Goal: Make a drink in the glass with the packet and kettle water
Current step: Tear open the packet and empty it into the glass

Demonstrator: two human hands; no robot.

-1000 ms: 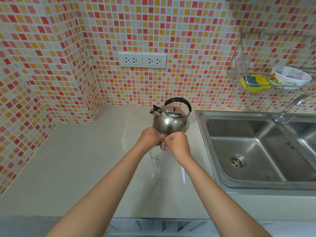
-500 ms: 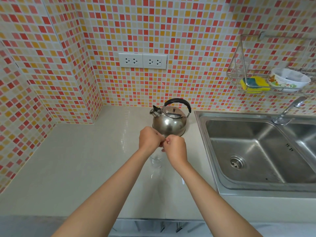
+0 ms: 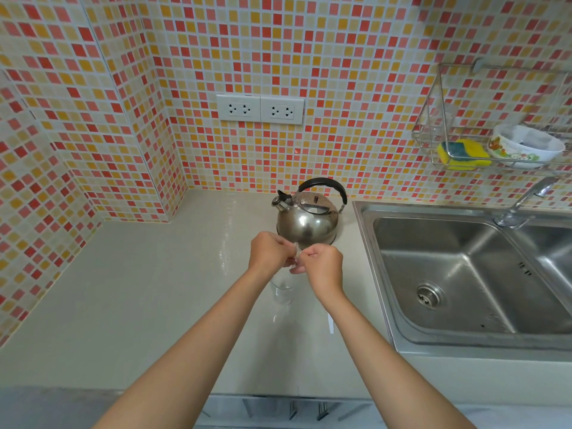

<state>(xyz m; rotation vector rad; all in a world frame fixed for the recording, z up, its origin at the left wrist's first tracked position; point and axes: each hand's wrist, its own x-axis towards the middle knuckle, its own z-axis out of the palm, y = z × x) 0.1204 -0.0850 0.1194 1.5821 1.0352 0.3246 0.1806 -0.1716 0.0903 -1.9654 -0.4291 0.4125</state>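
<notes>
A clear glass [image 3: 282, 289] stands on the pale counter [image 3: 148, 289], partly hidden under my hands. Just above it, my left hand [image 3: 268, 252] and my right hand [image 3: 323, 264] both pinch a small pale packet [image 3: 296, 257], of which only a sliver shows between the fingers. A steel kettle [image 3: 306, 218] with a black handle sits right behind them, its spout pointing left. A thin white strip [image 3: 331, 323] lies on the counter beside my right forearm.
A steel sink [image 3: 464, 274] with a tap [image 3: 523, 202] fills the right side. Above it a wire rack [image 3: 433, 131] holds a yellow sponge [image 3: 464, 153] and a white bowl [image 3: 523, 147]. Two sockets [image 3: 260, 108] sit on the tiled wall.
My hands have drifted slightly apart and a little up over the glass, still pinching the packet. The kettle and glass have stayed put.
</notes>
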